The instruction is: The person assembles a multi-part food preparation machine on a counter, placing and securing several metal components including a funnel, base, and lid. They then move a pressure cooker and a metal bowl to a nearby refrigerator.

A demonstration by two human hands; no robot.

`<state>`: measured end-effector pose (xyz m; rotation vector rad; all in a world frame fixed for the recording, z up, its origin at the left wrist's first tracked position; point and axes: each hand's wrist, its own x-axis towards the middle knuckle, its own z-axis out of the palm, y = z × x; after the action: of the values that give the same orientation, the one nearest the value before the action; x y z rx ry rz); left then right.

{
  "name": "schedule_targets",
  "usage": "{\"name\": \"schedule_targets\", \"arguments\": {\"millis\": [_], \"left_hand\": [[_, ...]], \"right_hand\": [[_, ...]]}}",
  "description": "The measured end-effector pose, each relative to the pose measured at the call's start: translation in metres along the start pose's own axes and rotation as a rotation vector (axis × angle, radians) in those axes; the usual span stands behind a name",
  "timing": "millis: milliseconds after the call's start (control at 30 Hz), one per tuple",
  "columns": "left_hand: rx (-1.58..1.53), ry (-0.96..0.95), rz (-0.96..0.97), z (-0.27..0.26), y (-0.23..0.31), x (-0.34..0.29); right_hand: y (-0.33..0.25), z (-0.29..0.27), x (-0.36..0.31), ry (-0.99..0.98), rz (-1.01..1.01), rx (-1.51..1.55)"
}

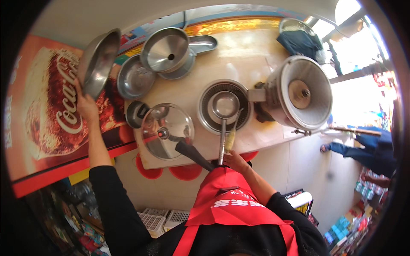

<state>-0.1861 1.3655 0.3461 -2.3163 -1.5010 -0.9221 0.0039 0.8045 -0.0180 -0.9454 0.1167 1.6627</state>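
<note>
My left hand [88,106] grips the lower rim of a large metal bowl [102,64], held tilted on its side beside the drinks panel. My right hand [236,162] is closed at the table's near edge, around the lower end of a thin tool with a pale yellow handle [230,140]. The tool's narrow tip reaches over a round metal pot [206,120]. A metal ladle [225,105] lies across that pot with its bowl inside; its handle comes down right beside my right fingers. Whether those fingers also touch the ladle is hard to see.
A tilted, drum-shaped metal machine [290,94] stands right of the pot. Left of it are a shiny round lid [179,128], a black-handled cup [135,114], a funnel-like bowl [164,49] and several metal bowls. Red stools [185,172] sit below the table; a person [363,147] is at right.
</note>
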Motion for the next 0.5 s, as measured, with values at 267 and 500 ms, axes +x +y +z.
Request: {"name": "schedule_targets", "arguments": {"millis": [267, 500], "left_hand": [[0.095, -0.029, 0.105, -0.022, 0.006, -0.004], [0.043, -0.085, -0.081, -0.026, 0.011, -0.011]], "right_hand": [[-0.058, 0.052, 0.01, 0.282, 0.145, 0.177], [-0.037, 0.061, 0.059, 0.937, -0.315, -0.795]]}}
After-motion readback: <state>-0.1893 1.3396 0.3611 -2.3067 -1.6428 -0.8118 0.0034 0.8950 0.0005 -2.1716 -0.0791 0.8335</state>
